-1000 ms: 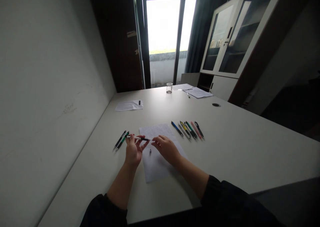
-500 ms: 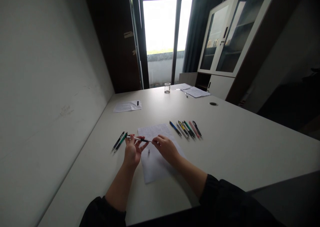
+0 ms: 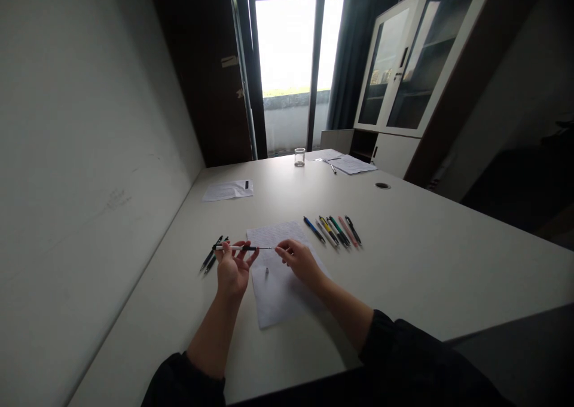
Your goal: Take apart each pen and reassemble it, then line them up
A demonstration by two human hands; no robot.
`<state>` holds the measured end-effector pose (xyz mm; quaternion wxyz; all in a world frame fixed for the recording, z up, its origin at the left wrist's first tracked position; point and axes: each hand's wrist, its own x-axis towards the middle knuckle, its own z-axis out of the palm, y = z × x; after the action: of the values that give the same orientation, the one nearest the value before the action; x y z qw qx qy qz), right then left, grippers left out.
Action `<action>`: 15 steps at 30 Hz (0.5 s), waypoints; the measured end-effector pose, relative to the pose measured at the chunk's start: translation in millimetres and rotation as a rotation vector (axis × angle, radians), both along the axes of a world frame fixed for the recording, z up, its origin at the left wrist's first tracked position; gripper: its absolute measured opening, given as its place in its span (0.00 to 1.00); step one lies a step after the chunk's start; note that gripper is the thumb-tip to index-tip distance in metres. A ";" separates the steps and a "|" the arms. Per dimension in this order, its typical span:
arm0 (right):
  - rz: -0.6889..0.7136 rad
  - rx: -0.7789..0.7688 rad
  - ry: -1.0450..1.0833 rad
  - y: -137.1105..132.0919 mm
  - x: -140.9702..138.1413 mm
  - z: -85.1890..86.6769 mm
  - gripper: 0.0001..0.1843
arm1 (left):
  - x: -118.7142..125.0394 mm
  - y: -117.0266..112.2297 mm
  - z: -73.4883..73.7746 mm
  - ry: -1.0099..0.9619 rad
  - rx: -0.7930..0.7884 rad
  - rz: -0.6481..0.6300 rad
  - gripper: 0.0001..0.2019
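My left hand (image 3: 234, 269) is closed around a white pen (image 3: 235, 248) with a black grip, held level above the paper. A thin pen refill (image 3: 265, 248) sticks out of the pen's right end. The fingertips of my right hand (image 3: 299, 265) pinch the far end of this refill. Below them, a small pen tip (image 3: 266, 271) stands on the written sheet of paper (image 3: 278, 308). Two pens (image 3: 209, 256), one dark and one dark green, lie just left of my left hand, partly covered by it.
A row of several pens (image 3: 332, 232) lies right of the sheet. Farther back are a glass jar (image 3: 299, 158), a paper with a black strip (image 3: 226, 190), a stack of papers (image 3: 352, 164) with a pen (image 3: 333, 169), and a cable hole (image 3: 382, 186). A wall (image 3: 89, 186) borders the left.
My left hand has moved left with the white pen, and my right hand slightly right. More of the refill now shows between them.
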<state>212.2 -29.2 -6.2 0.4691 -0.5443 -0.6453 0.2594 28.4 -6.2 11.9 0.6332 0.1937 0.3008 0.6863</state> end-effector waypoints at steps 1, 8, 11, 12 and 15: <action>-0.007 -0.025 0.028 0.7 1.2 0.0 0.11 | -1.3 0.6 0.3 -0.008 -0.001 0.019 0.03; -0.045 0.054 -0.297 -5.5 5.9 4.3 0.03 | -6.8 5.7 -1.9 -0.018 -0.005 0.126 0.05; 0.002 -0.012 -0.493 -12.0 1.8 2.4 0.02 | -5.2 5.6 -2.0 -0.009 0.013 0.123 0.06; 0.003 -0.024 -0.541 -13.6 0.1 1.2 0.02 | -4.5 5.3 -2.0 -0.004 0.018 0.118 0.06; -0.012 -0.021 -0.629 -16.3 -4.0 -2.0 0.02 | -3.2 4.8 -2.7 0.001 0.019 0.106 0.05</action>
<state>208.1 -45.5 -8.3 0.2423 -0.6064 -0.7529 0.0819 25.2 -1.4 9.2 0.5939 0.1835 0.3046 0.7217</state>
